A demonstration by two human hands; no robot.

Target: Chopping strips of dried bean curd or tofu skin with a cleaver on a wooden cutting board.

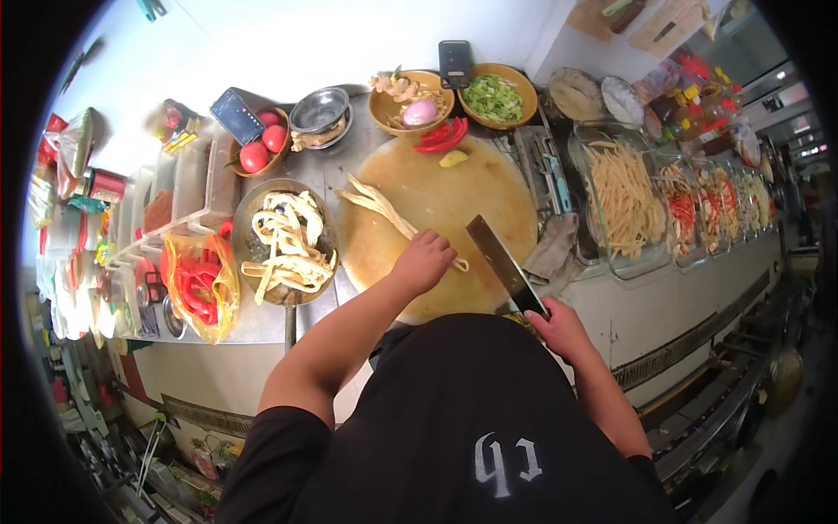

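Observation:
My left hand [427,262] is closed over long pale strips that look like tofu skin sticks [382,204], lying across a round chopping board [484,190]. One looped end pokes out past my fingers on the right. In my right hand [564,327] is a cleaver [504,262], gripped by its handle, its broad blade slanting up and left over the board's right part. Blade and strips are apart. More of the same strips [288,236] lie heaped in a metal pan [239,252] left of the board. Red chilies [442,135] and a peeled yellow piece [454,158] rest at the board's far edge.
Behind the board stand a bowl with ginger and an onion [419,113], and a bowl of chopped greens [492,98]. Tomatoes [254,157] and a yellow bag of red peppers [200,288] are at left. Glass dishes, one with pale cut strips [622,196], line the right.

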